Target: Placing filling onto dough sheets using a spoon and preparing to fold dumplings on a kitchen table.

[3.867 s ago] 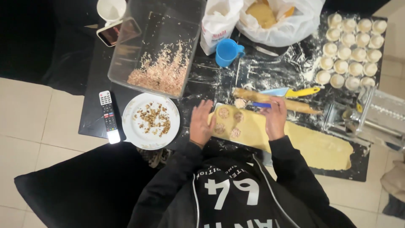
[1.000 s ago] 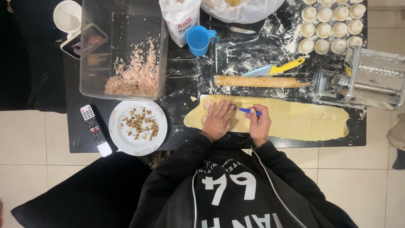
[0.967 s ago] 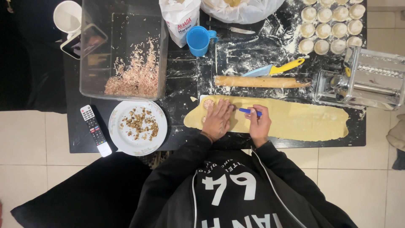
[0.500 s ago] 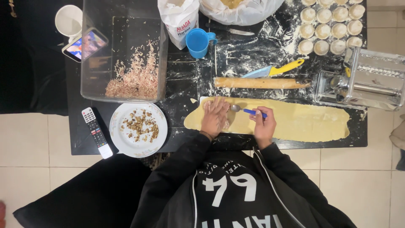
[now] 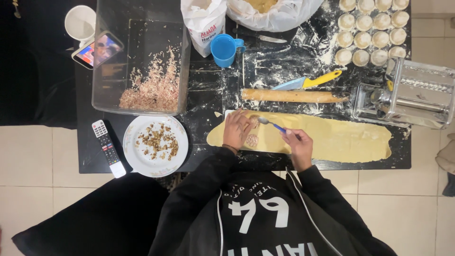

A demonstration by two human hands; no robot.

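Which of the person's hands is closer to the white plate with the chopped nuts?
The left. The left hand rests on the dough sheet, a short way right of the white plate. The right hand, holding a blue-handled spoon, is farther right on the dough.

Pale dough sheet (image 5: 332,140) flat, filling dollop (image 5: 251,140) atop

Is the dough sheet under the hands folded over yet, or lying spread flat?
Spread flat: the dough sheet lies as one long strip along the table edge, with a mound of filling uncovered beside the left hand.

Rolling pin (image 5: 291,96) just beyond dough (image 5: 341,140)
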